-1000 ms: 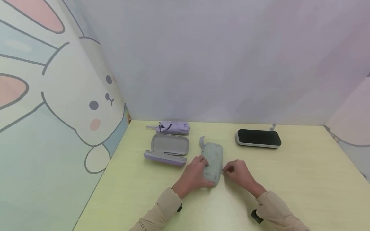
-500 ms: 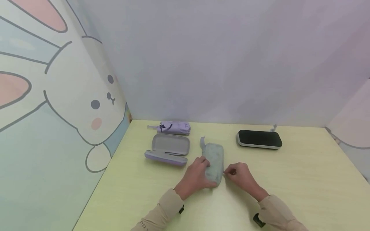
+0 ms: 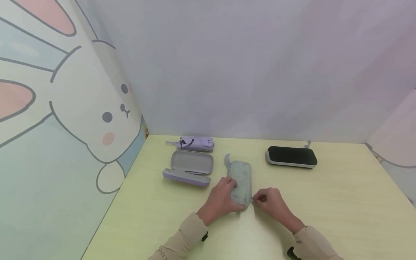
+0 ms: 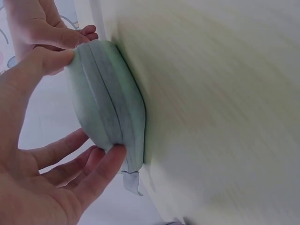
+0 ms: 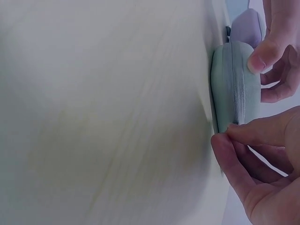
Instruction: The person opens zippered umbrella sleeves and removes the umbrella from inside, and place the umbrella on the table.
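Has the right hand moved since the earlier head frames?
Yes: judged against the black-topped case in the head view, the right hand has shifted slightly nearer the wearer, along the green case's side.

Yellow tabletop (image 3: 351, 206) offers passage to the right of the right hand (image 3: 271, 203), with a black-topped case (image 3: 291, 156) beyond, while an open purple case (image 3: 186, 178) and purple bundle (image 3: 196, 143) obstruct the back left.

Your left hand (image 3: 219, 200) grips with thumb (image 4: 49, 60) and fingers (image 4: 101, 174) spread wide; your right hand (image 3: 271, 203) pinches thumb to forefinger (image 5: 229, 159), both sleeved forearms (image 3: 182, 236) slanting inward.
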The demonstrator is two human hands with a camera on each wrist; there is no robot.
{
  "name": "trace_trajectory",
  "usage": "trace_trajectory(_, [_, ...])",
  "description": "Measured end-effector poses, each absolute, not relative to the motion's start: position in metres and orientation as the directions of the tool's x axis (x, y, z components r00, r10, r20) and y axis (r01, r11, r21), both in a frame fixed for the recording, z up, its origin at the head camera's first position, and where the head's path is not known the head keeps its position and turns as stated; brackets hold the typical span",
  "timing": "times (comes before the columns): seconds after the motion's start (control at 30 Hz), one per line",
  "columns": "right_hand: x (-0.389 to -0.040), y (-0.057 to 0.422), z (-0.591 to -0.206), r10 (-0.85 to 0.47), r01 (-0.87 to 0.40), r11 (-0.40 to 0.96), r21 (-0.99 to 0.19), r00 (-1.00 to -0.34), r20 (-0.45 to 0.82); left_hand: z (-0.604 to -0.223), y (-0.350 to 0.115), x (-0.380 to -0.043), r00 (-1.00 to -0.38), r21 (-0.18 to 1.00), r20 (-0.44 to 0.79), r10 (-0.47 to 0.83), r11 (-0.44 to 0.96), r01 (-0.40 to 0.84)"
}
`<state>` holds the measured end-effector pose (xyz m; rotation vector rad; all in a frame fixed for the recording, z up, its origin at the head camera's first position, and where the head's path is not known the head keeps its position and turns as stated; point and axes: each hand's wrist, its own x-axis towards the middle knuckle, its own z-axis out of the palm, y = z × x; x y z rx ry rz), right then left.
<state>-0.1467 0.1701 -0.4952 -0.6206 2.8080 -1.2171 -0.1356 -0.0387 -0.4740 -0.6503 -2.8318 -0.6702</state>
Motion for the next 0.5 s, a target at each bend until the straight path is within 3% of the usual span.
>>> trace_trajectory(0.5, [-0.134,0.172,-0.497,-0.374,-0.401,0.581,-0.708,-0.904,0.206,-0.476,-0.033,-0.134,-0.890,0.378,0.283,0.358,0.811,0.446])
